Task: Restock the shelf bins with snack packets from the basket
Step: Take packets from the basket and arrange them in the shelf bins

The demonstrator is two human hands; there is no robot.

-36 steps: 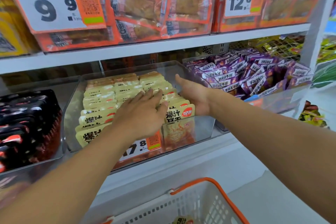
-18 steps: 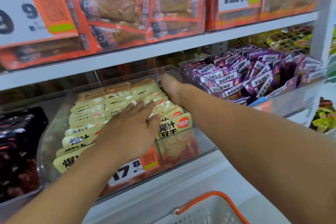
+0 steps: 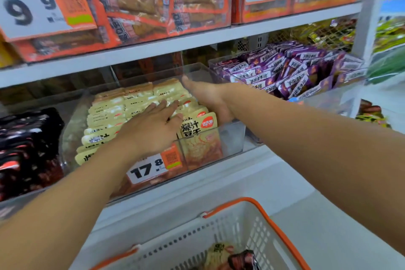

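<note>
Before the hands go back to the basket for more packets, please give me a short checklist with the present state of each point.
1. Left hand lies flat on the yellow packets: ok.
2. Right hand is at the row's right side, holding nothing: ok.
3. Packets stand in neat rows: ok.
4. Clear bin has room at the back: cannot tell.
5. Basket holds more packets: ok.

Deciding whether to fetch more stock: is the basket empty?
Not empty: the basket holds a yellow packet and a dark packet.
</note>
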